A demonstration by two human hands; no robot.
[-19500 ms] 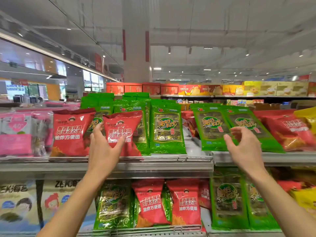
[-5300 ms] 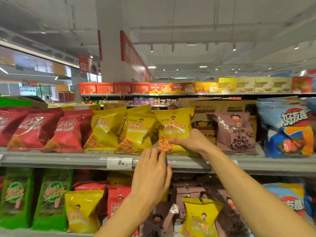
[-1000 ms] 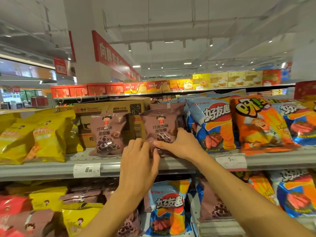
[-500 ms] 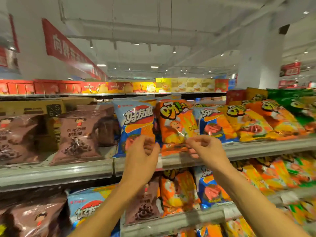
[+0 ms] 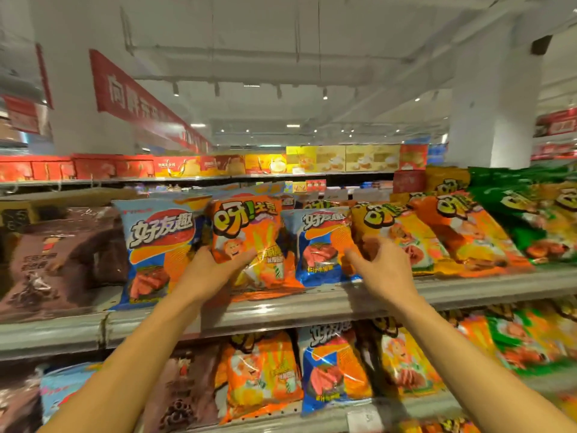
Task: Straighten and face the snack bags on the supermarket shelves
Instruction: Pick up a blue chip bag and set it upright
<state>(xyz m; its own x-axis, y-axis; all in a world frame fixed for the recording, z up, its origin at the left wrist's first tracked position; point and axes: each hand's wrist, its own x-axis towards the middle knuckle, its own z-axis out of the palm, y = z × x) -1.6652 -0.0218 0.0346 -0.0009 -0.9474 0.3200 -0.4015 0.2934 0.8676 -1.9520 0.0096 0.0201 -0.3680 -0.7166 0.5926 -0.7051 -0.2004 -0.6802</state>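
Two hands, head view: both are raised to the upper shelf.
Left hand: fingers are curled round the lower edge of the orange snack bag, held upright at the shelf front.
Right hand: fingers are spread and loosely bent against the blue snack bag and yellow snack bag; a grip cannot be told.

Illumination is bright and even, supplied by recessed ceiling lights and track spotlights. Glare marks the glossy orange bag and the metal shelf edge. Wide-angle distortion bends the outer edges. Motion blur softens the periphery, most strongly at the right and lower corners.
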